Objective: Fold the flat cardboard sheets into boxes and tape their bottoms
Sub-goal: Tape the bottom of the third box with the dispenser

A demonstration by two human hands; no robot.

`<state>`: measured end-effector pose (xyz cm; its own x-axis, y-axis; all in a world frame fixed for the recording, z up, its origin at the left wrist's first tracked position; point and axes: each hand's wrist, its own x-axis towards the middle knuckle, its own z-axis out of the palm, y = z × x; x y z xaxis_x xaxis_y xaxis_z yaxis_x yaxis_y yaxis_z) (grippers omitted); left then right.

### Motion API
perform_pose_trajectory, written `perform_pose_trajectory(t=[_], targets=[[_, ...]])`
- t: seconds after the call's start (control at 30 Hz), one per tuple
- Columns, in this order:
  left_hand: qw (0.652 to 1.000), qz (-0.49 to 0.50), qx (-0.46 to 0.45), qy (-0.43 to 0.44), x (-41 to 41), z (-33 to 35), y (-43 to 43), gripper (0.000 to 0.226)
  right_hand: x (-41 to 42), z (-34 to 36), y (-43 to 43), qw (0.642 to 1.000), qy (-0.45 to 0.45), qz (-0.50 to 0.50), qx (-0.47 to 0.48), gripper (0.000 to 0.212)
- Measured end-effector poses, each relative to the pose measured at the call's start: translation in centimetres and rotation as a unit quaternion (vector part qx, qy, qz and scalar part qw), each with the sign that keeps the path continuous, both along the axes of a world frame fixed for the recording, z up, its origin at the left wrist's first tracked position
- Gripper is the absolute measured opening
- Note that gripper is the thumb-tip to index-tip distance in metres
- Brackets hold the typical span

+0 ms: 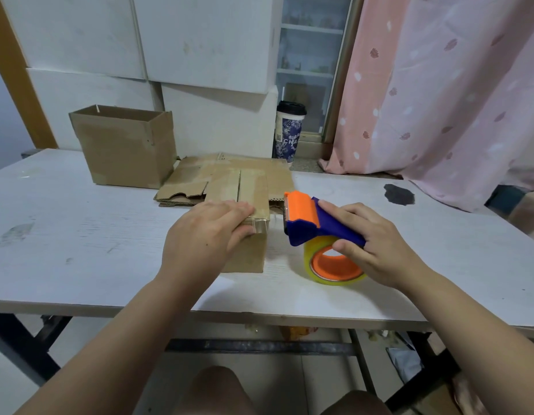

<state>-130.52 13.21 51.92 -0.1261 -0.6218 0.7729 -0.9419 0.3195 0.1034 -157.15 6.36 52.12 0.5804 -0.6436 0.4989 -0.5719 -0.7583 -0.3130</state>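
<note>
Left hand [205, 232] lay flat, fingers straight, pressing the taped box [250, 256] on the worktop [80, 235]. Right hand [370, 247] gripped the tape dispenser [307, 223] just right of it. Flat sheets [229, 178] lay behind the box.

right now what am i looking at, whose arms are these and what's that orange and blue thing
There is no machine here: these are a person's two bare arms, seen in one picture from a camera worn on their head, looking down at a white table. The left hand presses flat on a small cardboard box with shiny tape on its top. The right hand grips the orange and blue thing, a tape dispenser carrying a roll of clear tape, just beside that box. Behind lie flat cardboard sheets, and to their left stands an open box. A lidded cup stands farther back, by the window.
</note>
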Motion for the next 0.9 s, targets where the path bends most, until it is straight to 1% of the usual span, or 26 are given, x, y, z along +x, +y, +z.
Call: perform_pose_trajectory(t=[0.07, 0.13, 0.23, 0.27, 0.3, 0.33, 0.37, 0.43, 0.47, 0.6, 0.7, 0.8, 0.9], targets=[[1.0, -0.002, -0.002, -0.001, 0.0, 0.0, 0.0, 0.023, -0.1, 0.6, 0.1, 1.0, -0.009, 0.008, -0.004, 0.06], [1.0, -0.002, -0.003, 0.001, 0.0, 0.0, -0.1, 0.023, -0.2, 1.1, 0.2, 0.999, -0.036, 0.018, -0.002, 0.06], [1.0, -0.001, 0.002, 0.001, 0.0, 0.1, -0.1, 0.024, -0.6, 1.4, 0.5, 0.989, -0.138, 0.008, 0.046, 0.062], [1.0, 0.0, 0.003, 0.001, 0.0, 0.1, 0.0, 0.024, -0.7, 1.3, 0.6, 0.987, -0.154, 0.002, 0.055, 0.062], [1.0, 0.0, 0.004, 0.001, 0.0, 0.1, 0.0, 0.024, -0.7, 1.3, 0.7, 0.988, -0.146, -0.001, 0.046, 0.058], [1.0, 0.0, 0.004, 0.001, 0.0, 0.1, 0.0, 0.024, -0.8, 1.2, 0.7, 0.992, -0.12, -0.004, 0.033, 0.053], [1.0, 0.0, 0.006, 0.003, 0.1, 0.1, 0.0, 0.023, -0.9, 1.0, 0.7, 0.996, -0.081, -0.006, 0.021, 0.049], [1.0, 0.0, 0.008, 0.012, 0.2, 0.1, -0.1, 0.023, -1.2, 0.8, 0.7, 1.0, -0.003, -0.012, 0.013, 0.049], [1.0, 0.0, 0.008, 0.012, 0.2, 0.0, -0.1, 0.023, -1.4, 0.6, 0.8, 1.0, 0.014, -0.016, 0.02, 0.049], [1.0, -0.001, 0.003, 0.011, 0.2, -0.1, -0.2, 0.023, -1.3, 0.7, 1.0, 0.999, 0.023, -0.028, 0.022, 0.047], [1.0, -0.007, 0.005, 0.016, 0.2, 0.0, -0.2, 0.023, -0.9, 1.3, 1.2, 0.998, 0.054, -0.026, 0.028, 0.046], [1.0, -0.006, 0.008, 0.021, 0.1, 0.1, -0.2, 0.022, -0.6, 3.1, 1.4, 0.994, 0.104, -0.025, 0.023, 0.045], [1.0, 0.002, 0.014, 0.027, -0.1, 0.3, -0.2, 0.023, -0.1, 5.5, 1.3, 0.985, 0.171, -0.029, 0.013, 0.039]])
